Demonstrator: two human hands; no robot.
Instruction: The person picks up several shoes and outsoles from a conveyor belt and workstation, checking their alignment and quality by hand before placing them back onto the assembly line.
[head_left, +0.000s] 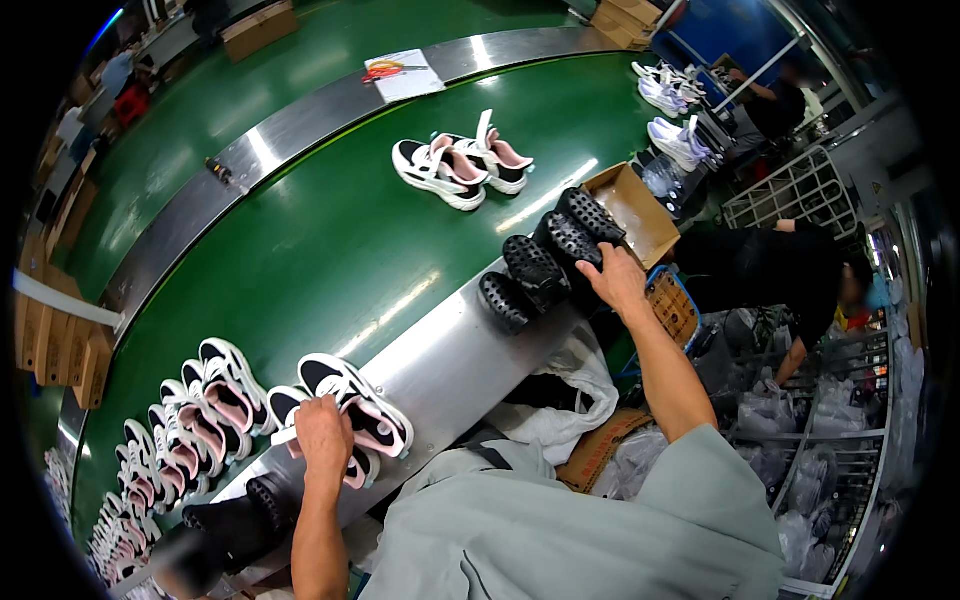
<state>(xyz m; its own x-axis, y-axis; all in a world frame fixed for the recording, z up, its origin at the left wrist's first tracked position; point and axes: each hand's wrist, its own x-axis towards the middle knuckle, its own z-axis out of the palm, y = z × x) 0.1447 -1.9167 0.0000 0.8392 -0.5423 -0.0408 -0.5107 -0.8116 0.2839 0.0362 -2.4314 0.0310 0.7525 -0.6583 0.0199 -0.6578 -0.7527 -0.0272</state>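
My left hand (325, 435) is closed on a white, black and pink sneaker (350, 390) at the steel edge of the green conveyor. Its fingertips are partly hidden, and part of a second sneaker (363, 466) shows beneath. My right hand (615, 282) grips the near end of a black perforated shoe form (574, 238), thumb on one side. Beside that one, several like it, among them another black form (535, 270), lie along the conveyor's steel edge. A pair of matching sneakers (440, 172) rests on the belt farther out.
Rows of sneakers (230, 385) line the belt at left. An open cardboard box (635, 212) stands beyond my right hand. White sneakers (680, 140) sit at far right. Scissors (385, 70) lie on paper on the far rail. A person in black (770, 270) bends over a wire rack.
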